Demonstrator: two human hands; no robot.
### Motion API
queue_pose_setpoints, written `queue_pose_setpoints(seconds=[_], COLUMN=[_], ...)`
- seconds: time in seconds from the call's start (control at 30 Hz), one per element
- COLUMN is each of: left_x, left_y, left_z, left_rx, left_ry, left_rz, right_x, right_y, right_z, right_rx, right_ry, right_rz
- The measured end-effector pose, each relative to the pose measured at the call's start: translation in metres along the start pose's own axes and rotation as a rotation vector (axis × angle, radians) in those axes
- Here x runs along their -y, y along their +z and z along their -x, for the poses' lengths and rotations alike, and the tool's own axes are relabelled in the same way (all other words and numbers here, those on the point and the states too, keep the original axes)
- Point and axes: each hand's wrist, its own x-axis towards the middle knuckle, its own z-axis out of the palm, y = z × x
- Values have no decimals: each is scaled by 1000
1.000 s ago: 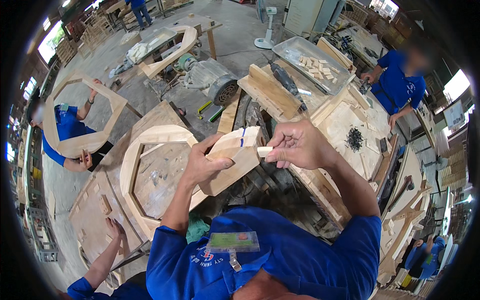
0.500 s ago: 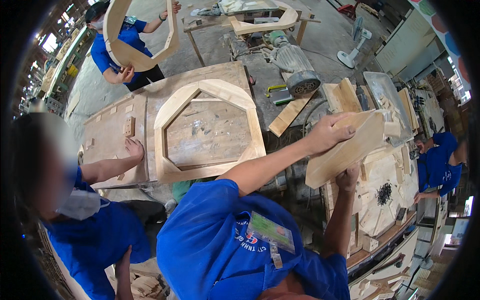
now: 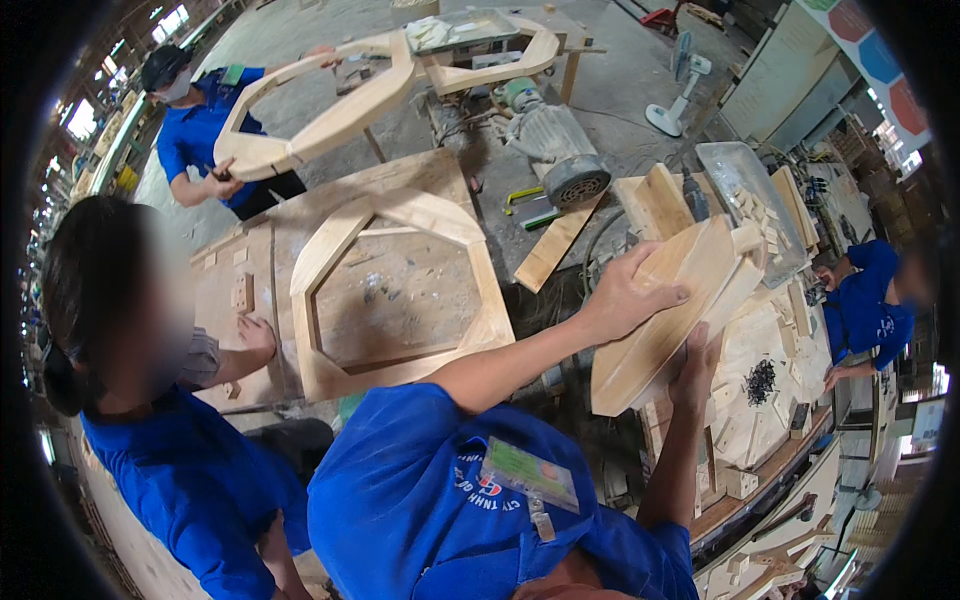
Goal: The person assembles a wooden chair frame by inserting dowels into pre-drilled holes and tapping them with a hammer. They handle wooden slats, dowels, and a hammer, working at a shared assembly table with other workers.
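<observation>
Both my hands grip a pale wooden board (image 3: 632, 355) with angled ends, raised over the gap beside the right-hand workbench. My left hand (image 3: 630, 295) is closed over its upper left side, thumb across the face. My right hand (image 3: 695, 368) holds the lower right side; its fingertips are partly hidden. The board is tilted so that its thick side shows, with a small block (image 3: 744, 238) at the far end. To the left, a many-sided wooden frame (image 3: 490, 290) lies on a worn table (image 3: 440, 172).
A pile of small black pieces (image 3: 760, 382) sits on the workbench amid wood parts. Behind it stands a clear bin (image 3: 735, 165) of blocks. A motor (image 3: 550, 145) is farther back. One co-worker (image 3: 180, 480) stands left, another holds a frame (image 3: 355, 110) behind, a third (image 3: 865, 310) is at right.
The board in my hands has turned, so its thick side now shows. At the back left, the co-worker has lowered the raised frame and tipped it flatter. The whole view has shifted slightly.
</observation>
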Motion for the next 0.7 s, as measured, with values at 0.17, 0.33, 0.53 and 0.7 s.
queue_pose_setpoints(seconds=[0.17, 0.33, 0.53, 0.7], left_x=[-12, -14, -33, -33], left_y=[-18, -48, -57, -42], left_z=[-3, -15, -17, -16], left_rx=[110, 188, 193, 183], left_ry=[15, 23, 77, 195], left_rz=[-29, 50, -227, -317], right_x=[21, 41, 33, 28], right_y=[-21, -53, -71, -86], right_z=[5, 6, 15, 22], right_rx=[-61, -28, 76, 74], right_ry=[-190, -153, -139, -74], right_rz=[233, 213, 94, 100])
